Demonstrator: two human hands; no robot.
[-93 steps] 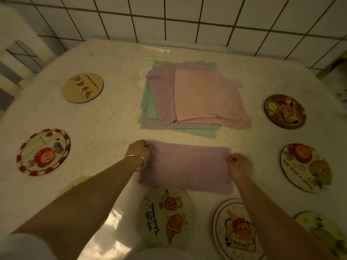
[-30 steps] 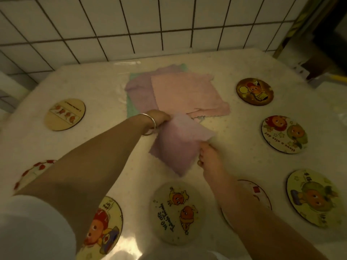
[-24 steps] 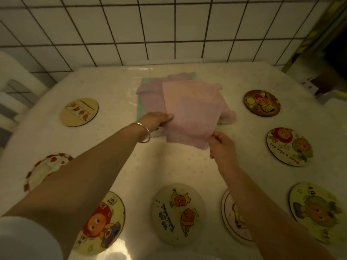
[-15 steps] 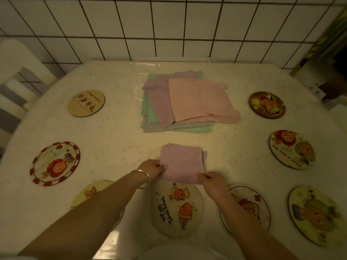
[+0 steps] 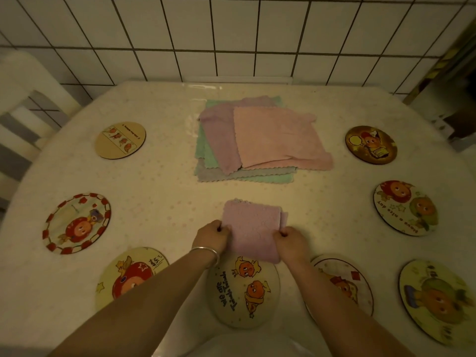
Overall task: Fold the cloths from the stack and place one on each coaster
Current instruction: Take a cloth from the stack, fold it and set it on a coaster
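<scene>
Folded purple cloth (image 5: 253, 229) at lower centre of bench (image 5: 159, 202), pinched by left hand (image 5: 211, 235) and right hand (image 5: 290, 239); near edge overlaps coaster (image 5: 243, 292) directly below; long axis vertical in frame.

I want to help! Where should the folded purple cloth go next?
Probably slide it down onto the round cartoon coaster just below. Both hands, left and right, grip the folded purple cloth, whose near edge already overlaps that bare coaster.
</scene>
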